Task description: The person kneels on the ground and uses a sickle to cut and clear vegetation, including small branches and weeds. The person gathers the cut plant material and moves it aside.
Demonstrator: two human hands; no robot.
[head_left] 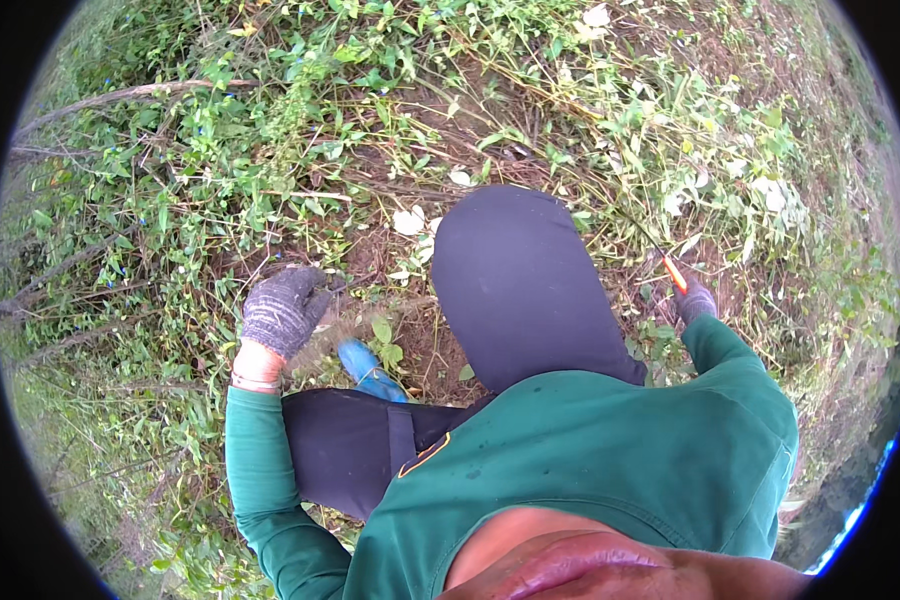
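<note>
The left hand (282,310), in a grey knitted work glove, clenches a tuft of dry brownish grass (328,335) low beside the knee, while the gloved right hand (694,300) grasps an orange-handled cutting tool (674,272), so pulling the tuft taut would likely help a clean cut.

Grey gloves (282,308) — orange tool handle (675,274)

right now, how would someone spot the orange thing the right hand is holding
Start at the raised dark knee in the middle of the view and follow the green sleeve on its right out to the gloved right hand. A short orange tool tip sticks up from that fist over the weeds. It is the only bright orange thing among green leaves and brown soil.
</note>
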